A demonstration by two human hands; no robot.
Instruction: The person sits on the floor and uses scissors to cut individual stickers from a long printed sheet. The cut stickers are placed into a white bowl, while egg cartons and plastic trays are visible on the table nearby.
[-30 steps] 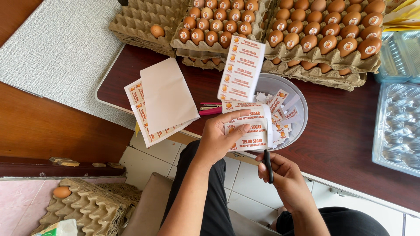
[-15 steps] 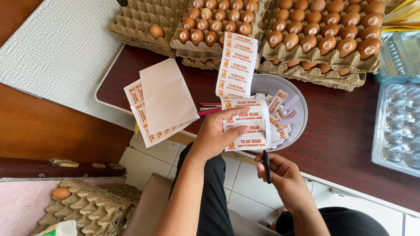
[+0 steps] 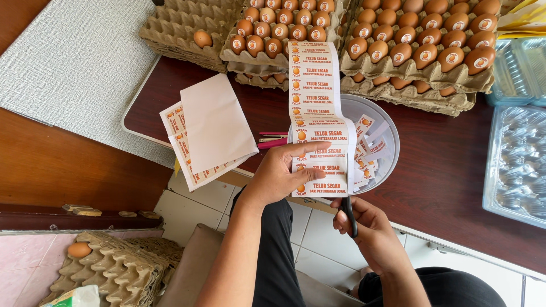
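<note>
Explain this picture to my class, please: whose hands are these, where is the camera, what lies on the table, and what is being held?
The camera sits on a person's head and looks down, so both hands are the wearer's own. The left hand pinches a long white paper strip of orange-printed labels. The right hand grips black-handled scissors just below the strip's lower end. Under the strip, a round pale bowl holds cut labels. On the dark brown wooden table lie grey pulp trays of brown eggs, a folded stack of label sheets and clear plastic egg cartons.
</note>
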